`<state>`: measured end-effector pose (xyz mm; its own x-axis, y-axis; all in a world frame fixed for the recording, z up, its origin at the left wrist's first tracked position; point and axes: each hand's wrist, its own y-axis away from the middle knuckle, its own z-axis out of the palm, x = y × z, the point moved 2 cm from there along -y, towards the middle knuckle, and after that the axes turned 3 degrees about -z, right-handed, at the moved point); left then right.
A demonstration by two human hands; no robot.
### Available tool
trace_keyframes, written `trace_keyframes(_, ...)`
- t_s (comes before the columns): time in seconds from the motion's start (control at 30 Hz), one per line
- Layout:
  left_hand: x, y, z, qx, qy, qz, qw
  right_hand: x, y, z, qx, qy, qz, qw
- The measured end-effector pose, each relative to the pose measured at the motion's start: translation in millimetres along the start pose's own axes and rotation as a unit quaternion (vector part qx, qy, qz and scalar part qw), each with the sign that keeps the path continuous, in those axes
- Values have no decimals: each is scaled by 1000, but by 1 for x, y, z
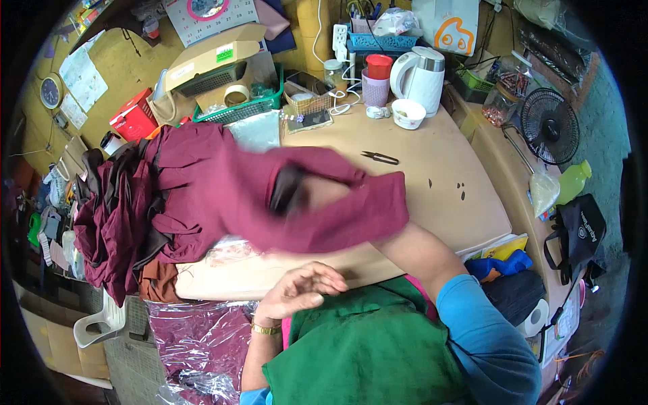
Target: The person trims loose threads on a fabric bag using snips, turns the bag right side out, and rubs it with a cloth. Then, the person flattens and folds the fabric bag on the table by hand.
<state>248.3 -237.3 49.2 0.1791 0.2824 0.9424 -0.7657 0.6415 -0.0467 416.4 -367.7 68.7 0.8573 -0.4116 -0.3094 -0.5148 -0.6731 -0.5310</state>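
Observation:
My right forearm [422,253] reaches into a maroon garment [324,226] that is blurred by motion above the table. The cloth and the blur hide the fingers of my right hand. A dark lining [289,190] shows in the garment's opening. My left hand [300,290] hovers at the table's front edge, just below the garment, fingers loosely curved and apart with nothing in them. To the left, the maroon cloth runs into a heap of maroon and black garments [118,209]. Black thread snips [381,158] lie on the table beyond my right hand.
Along the back of the tan table [466,202] stand a green basket [273,101], a white kettle [422,81] and a white bowl [409,113]. A black fan [550,126] is at right. Green cloth [371,344] covers my lap, beside plastic-wrapped maroon cloth [199,337].

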Motion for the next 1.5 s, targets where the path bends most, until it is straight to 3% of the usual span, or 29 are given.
trace_keyframes(0.03,2,-7,10,-42,30,2,999,5,-5,-3,12,-6,19,1000)
trace_keyframes(0.17,11,-31,31,-36,-2,-3,999,29,-20,-27,83,-59,96,990)
trace_keyframes(0.33,12,-51,22,48,44,127,990,44,0,-65,136,-106,168,971)
trace_keyframes(0.43,6,-46,14,189,78,154,967,35,23,-64,-4,-2,158,987)
trace_keyframes(0.5,-13,-42,-15,298,-181,142,926,25,42,-41,-249,104,133,954)
trace_keyframes(0.53,-20,-44,-23,352,-230,160,893,21,52,-25,-326,93,131,932)
trace_keyframes(0.57,-21,-46,-28,403,-277,179,854,35,68,4,-342,-24,215,915)
trace_keyframes(0.6,-14,-41,-31,437,-519,144,720,14,67,-9,-199,21,128,971)
trace_keyframes(0.63,-9,-42,-32,435,-520,143,721,1,71,-8,-172,-36,154,972)
trace_keyframes(0.7,-2,-49,-36,362,-542,27,758,-39,65,-23,-189,-155,192,951)
trace_keyframes(0.73,-1,-52,-41,306,-526,53,792,-33,69,-16,-188,-155,192,951)
trace_keyframes(0.77,3,-58,-46,308,-524,53,792,-23,75,-4,-134,-170,155,964)
trace_keyframes(0.8,10,-64,-50,352,-604,66,712,-18,80,1,-79,-186,119,972)
trace_keyframes(0.83,14,-70,-50,389,-674,77,623,-9,59,-18,-71,-253,385,885)
trace_keyframes(0.87,21,-73,-46,393,-702,120,582,-13,60,-19,101,-305,350,880)
trace_keyframes(0.9,24,-75,-37,390,-702,121,583,-19,62,-12,202,-375,316,848)
trace_keyframes(0.93,23,-77,-28,394,-672,28,626,-24,64,-5,293,-436,264,809)
trace_keyframes(0.97,19,-77,-24,394,-635,-67,661,-21,66,13,218,-335,262,879)
trace_keyframes(1.03,15,-70,-25,378,-652,-142,642,-42,76,1,52,-105,109,987)
trace_keyframes(1.1,22,-59,-30,442,-565,-98,690,-49,90,-18,63,-121,136,981)
trace_keyframes(1.17,11,-50,-33,505,-563,104,646,-38,103,-22,-32,44,304,951)
trace_keyframes(1.23,2,-55,-26,483,-602,142,620,-29,107,-17,-52,55,315,946)
trace_keyframes(1.3,7,-58,-23,468,-623,167,605,-20,101,-24,7,101,264,959)
trace_keyframes(1.33,12,-55,-31,460,-623,116,622,-4,94,-41,-182,52,357,915)
trace_keyframes(1.37,17,-54,-36,451,-621,66,637,1,98,-52,3,74,309,948)
trace_keyframes(1.4,22,-49,-23,459,-660,45,593,-18,86,-72,120,101,246,956)
trace_keyframes(1.43,32,-49,-7,456,-659,145,581,-39,77,-92,236,125,179,947)
trace_keyframes(1.47,45,-48,7,439,-675,193,561,-28,78,-90,238,127,180,946)
trace_keyframes(1.5,51,-47,17,422,-687,238,541,-6,82,-82,124,166,195,958)
